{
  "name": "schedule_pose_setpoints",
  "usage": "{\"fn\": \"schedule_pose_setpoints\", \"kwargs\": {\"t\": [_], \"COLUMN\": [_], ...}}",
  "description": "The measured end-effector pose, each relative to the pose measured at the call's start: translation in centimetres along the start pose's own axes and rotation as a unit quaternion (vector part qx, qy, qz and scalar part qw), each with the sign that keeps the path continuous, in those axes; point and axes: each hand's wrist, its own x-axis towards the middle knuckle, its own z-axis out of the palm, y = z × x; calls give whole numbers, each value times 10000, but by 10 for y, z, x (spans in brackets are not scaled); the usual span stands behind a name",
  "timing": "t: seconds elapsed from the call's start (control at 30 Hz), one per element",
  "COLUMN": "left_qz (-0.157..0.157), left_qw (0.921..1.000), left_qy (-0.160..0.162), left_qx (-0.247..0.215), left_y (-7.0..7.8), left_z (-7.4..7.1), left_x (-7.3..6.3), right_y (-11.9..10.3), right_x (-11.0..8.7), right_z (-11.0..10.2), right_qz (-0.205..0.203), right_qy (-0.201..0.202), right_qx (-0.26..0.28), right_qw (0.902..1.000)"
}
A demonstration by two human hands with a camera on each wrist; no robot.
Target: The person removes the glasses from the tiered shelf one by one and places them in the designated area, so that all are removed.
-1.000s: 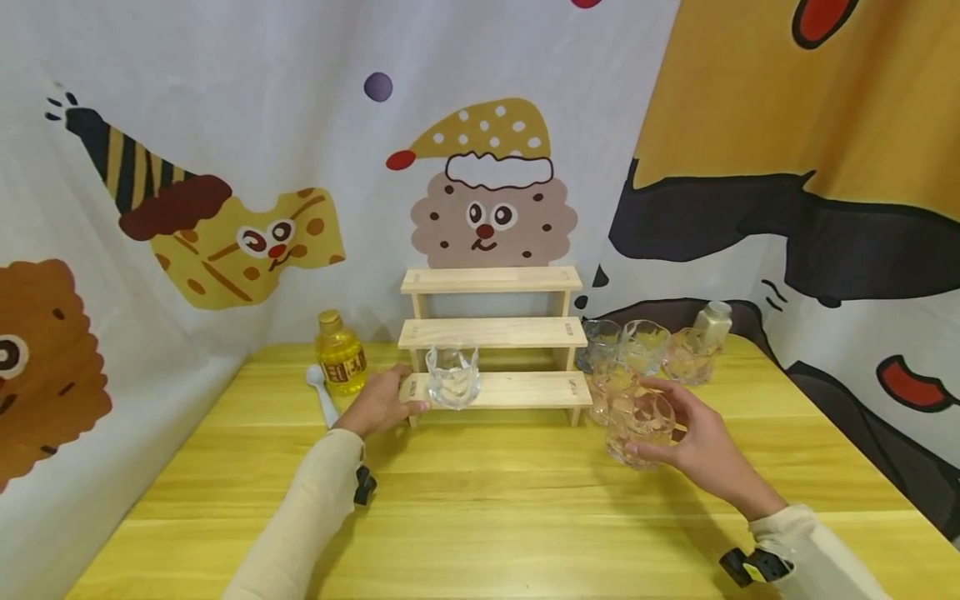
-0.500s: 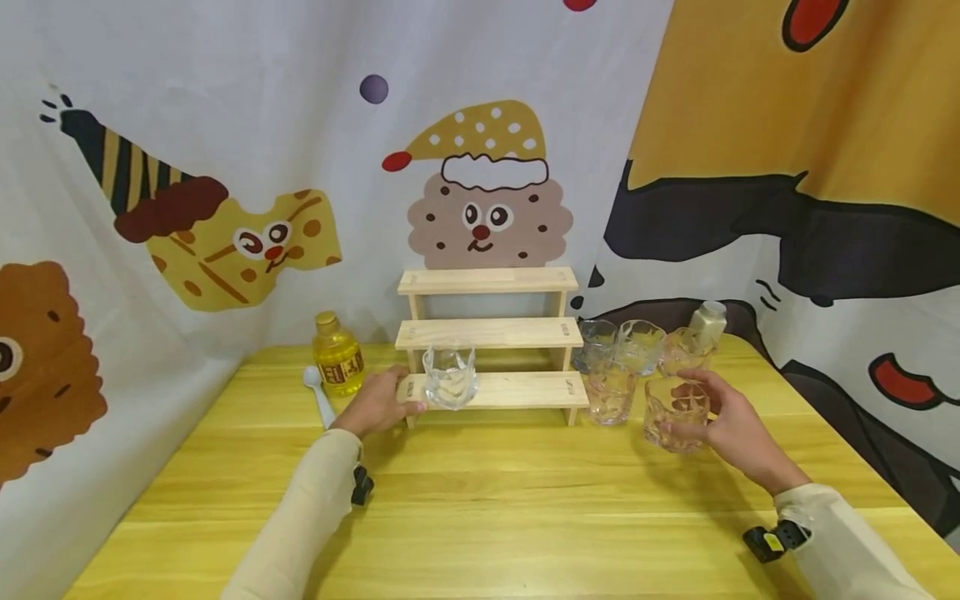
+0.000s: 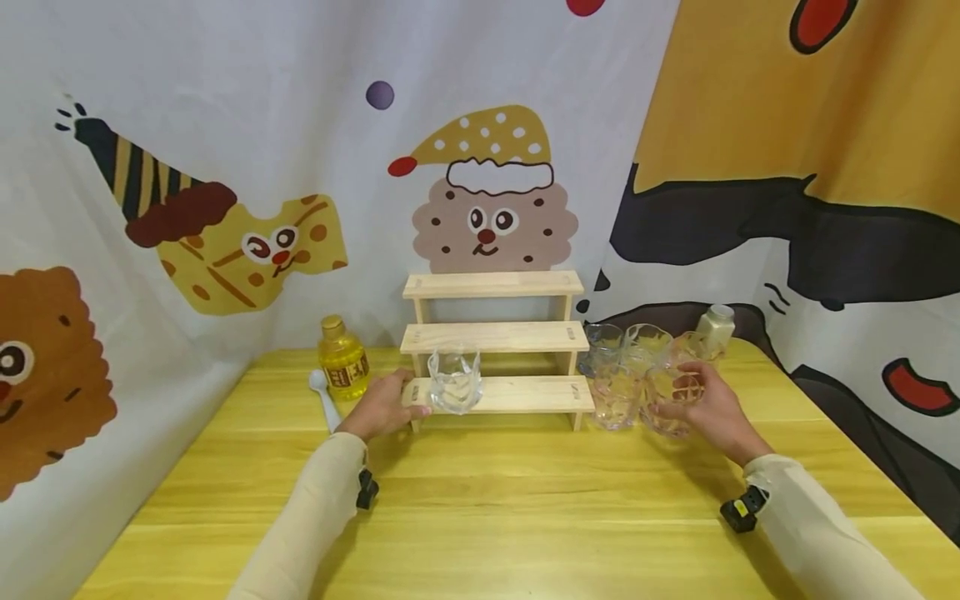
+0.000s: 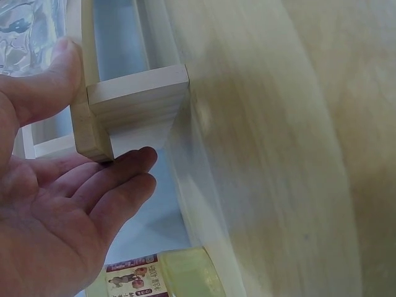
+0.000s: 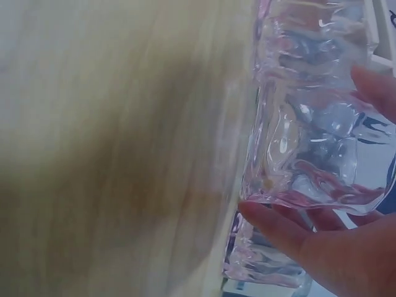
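Observation:
A three-step wooden rack (image 3: 495,337) stands near the curtain. My left hand (image 3: 382,406) grips the left end of its lowest step; in the left wrist view the thumb lies along the board's upper face and the fingers bend by its end. Upright on that step, near the thumb, is a clear glass tumbler (image 3: 455,385). Right of the rack, my right hand (image 3: 711,410) holds a pink-tinted glass tumbler (image 5: 322,148) upright between thumb and fingers, its base close to the tabletop. Another pink-tinted tumbler (image 3: 615,400) stands just left of it.
Behind the held tumbler are a bluish tumbler (image 3: 600,348), a clear tumbler (image 3: 647,340), a third pink-tinted tumbler (image 3: 688,343) and a small white-capped jar (image 3: 717,323). Left of the rack stand a yellow oil bottle (image 3: 342,360) and a pale spoon (image 3: 325,400). The printed curtain (image 3: 300,150) backs the table.
My right hand first carried the pink-tinted tumbler to the right, away from the rack, then slightly back and left, beside the other pink-tinted one. My left hand has stayed on the rack.

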Motion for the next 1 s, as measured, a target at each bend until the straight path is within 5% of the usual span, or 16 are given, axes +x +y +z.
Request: {"fn": "schedule_pose_setpoints", "kwargs": {"t": [0.67, 0.8, 1.0], "left_qz": [-36, -105, -95], "left_qw": [10000, 9999, 9999], "left_qy": [-23, -81, -89], "left_qx": [8, -21, -17], "left_y": [0, 2, 3], "left_z": [0, -1, 0], "left_x": [-1, -2, -2], "right_y": [-5, -26, -74], "right_x": [9, 3, -17], "right_z": [1, -3, 12], "right_qz": [94, -292, -1527], "right_qy": [-187, 110, 983], "right_qx": [-389, -1055, -1430], "right_qw": [9990, 9939, 9729]}}
